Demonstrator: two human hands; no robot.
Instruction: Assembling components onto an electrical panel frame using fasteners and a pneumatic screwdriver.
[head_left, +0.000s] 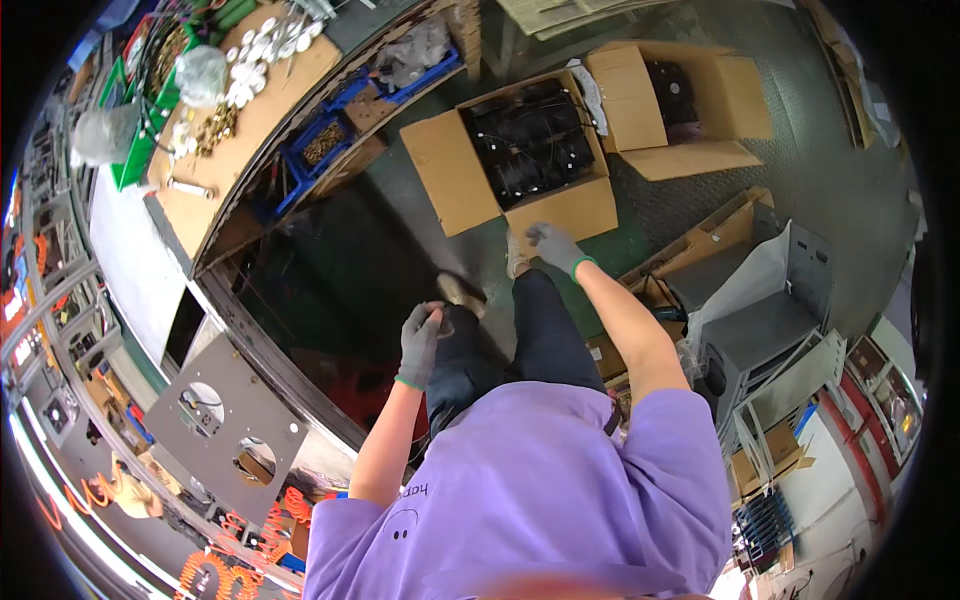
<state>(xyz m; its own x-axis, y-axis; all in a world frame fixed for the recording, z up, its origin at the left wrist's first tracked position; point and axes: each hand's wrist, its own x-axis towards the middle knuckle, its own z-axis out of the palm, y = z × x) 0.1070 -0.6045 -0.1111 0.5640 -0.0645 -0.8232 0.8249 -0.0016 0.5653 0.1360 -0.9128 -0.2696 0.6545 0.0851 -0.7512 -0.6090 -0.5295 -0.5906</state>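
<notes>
Green floor [420, 215] bears open cardboard box [520, 165].

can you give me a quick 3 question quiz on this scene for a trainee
1. True or false: both hands wear grey gloves.
2. Which hand reaches toward the open cardboard box of black parts? A) left B) right
3. What lies on the workbench beside the person?

Key:
1. True: the left hand and the right hand are both gloved in grey.
2. B: the right hand stretches toward the open cardboard box on the floor, while the left stays curled near the knee.
3. A grey metal plate with round cutouts.
</notes>
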